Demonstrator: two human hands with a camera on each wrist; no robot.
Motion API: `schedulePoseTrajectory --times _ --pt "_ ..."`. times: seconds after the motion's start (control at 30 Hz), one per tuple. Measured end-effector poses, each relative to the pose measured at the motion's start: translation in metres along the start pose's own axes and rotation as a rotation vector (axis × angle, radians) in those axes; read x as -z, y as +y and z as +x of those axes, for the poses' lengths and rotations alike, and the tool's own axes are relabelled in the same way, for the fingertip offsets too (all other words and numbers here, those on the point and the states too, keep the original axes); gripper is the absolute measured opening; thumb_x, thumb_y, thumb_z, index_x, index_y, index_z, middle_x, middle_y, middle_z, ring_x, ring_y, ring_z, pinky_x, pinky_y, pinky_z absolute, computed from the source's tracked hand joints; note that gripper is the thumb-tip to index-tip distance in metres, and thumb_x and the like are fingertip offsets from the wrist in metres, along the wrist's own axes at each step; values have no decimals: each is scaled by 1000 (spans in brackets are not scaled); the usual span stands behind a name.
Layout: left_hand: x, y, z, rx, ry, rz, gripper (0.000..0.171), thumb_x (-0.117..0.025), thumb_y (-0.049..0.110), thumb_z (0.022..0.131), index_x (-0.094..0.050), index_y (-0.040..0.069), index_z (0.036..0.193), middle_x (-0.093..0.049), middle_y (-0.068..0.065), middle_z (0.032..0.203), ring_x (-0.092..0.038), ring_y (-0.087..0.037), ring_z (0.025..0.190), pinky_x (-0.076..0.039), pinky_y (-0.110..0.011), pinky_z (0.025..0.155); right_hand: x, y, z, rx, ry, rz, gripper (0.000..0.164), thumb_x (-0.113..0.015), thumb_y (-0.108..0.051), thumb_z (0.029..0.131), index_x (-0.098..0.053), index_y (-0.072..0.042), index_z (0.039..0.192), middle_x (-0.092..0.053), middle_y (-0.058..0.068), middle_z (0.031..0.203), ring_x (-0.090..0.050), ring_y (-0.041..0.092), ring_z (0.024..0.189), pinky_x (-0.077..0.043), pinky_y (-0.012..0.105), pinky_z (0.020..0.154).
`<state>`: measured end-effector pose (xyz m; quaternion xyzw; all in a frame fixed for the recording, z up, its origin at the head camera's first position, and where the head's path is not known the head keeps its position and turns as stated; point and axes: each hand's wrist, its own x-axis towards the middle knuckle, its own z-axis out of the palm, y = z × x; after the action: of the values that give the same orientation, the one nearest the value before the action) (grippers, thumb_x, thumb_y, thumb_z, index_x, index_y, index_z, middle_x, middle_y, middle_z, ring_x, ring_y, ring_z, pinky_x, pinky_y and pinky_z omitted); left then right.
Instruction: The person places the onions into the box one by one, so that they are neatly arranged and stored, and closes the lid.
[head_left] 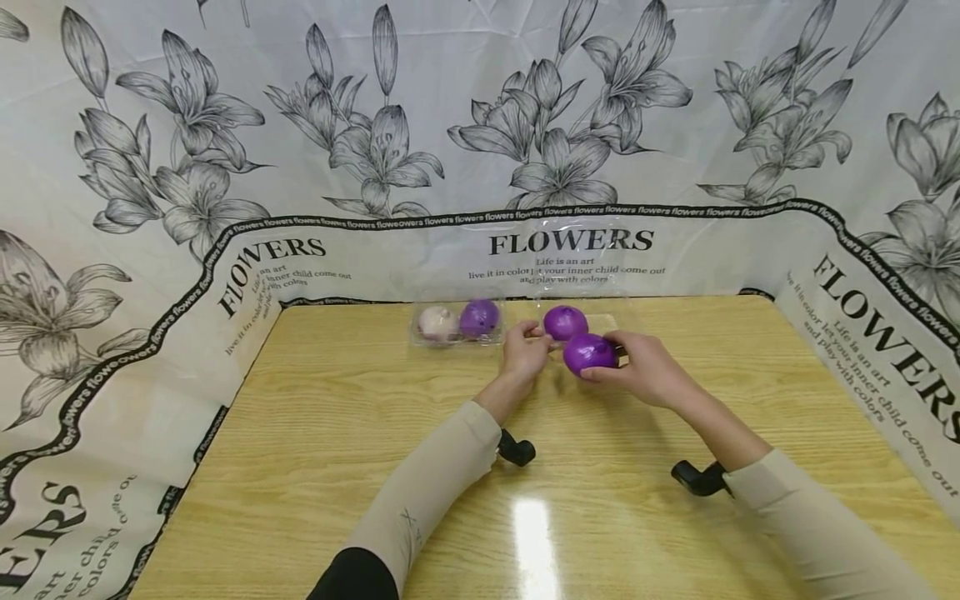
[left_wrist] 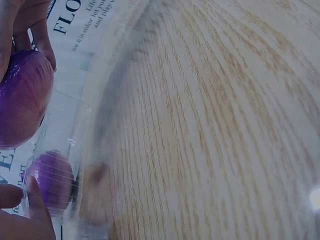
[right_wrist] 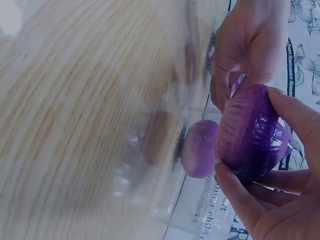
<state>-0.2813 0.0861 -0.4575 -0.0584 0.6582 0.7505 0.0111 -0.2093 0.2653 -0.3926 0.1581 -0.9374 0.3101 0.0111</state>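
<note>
My right hand (head_left: 645, 367) holds a shiny purple ball (head_left: 589, 356) with pleated pink sides, thumb and fingers spread around it. It is raised in front of a clear plastic box (head_left: 604, 322) whose lid stands up at the back. Inside that box sits a second purple ball (head_left: 565, 322), also visible in the right wrist view (right_wrist: 200, 149). At the box's left edge, my left hand (head_left: 525, 352) pinches the rim between thumb and fingers. The held ball fills the left side of the left wrist view (left_wrist: 25, 97).
Left of my left hand stands another clear box (head_left: 456, 340), with a pale ball (head_left: 437, 322) and a purple ball (head_left: 480, 318) in it. Both boxes are near the back edge of the wooden table (head_left: 337, 433). A flower-printed cloth (head_left: 420, 258) hangs behind and along both sides.
</note>
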Motion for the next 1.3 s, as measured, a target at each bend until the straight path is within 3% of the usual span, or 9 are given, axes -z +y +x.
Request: schedulePoseTrajectory --times 0.1,0.33,0.83,1.0,1.13,1.3 --pt "0 0 0 3 7 11 44 -64 -12 90 -56 -12 133 -61 -17 111 -69 -25 90 -63 -25 81 3 0 1 -7 -3 -1 72 -82 -35 88 -55 16 131 -65 33 119 -65 45 108 -58 58 95" --pt "2 1 0 8 -15 -46 43 -61 -13 93 -53 -14 135 -60 -19 113 -71 -39 100 -63 -35 91 13 5 7 -21 18 -36 75 -82 -37 88 -54 15 133 -64 35 120 -65 46 109 -58 59 94" --pt "1 -2 0 0 -11 -35 43 -62 -12 93 -54 -13 135 -59 -13 106 -73 -32 93 -64 -31 87 26 29 31 -71 60 -74 71 -80 -40 90 -57 14 128 -65 35 117 -64 47 106 -57 59 91" --pt "0 -1 -1 4 -13 -35 43 -62 -12 94 -54 -12 136 -59 -11 104 -73 -30 92 -64 -29 85 27 38 42 -83 74 -100 73 -80 -38 90 -53 15 133 -62 37 122 -62 50 109 -56 61 94" --pt "0 0 -1 8 -9 -45 44 -62 -12 93 -54 -12 136 -59 -13 105 -73 -29 91 -64 -29 85 26 43 51 -82 80 -135 71 -82 -34 89 -53 16 130 -61 37 120 -62 50 108 -55 62 95" --pt "1 0 0 19 -4 -41 43 -62 -12 93 -55 -11 136 -59 -14 107 -73 -29 92 -64 -31 87 22 47 62 -102 62 -258 68 -82 -30 88 -53 17 128 -59 37 118 -60 51 107 -53 65 94"
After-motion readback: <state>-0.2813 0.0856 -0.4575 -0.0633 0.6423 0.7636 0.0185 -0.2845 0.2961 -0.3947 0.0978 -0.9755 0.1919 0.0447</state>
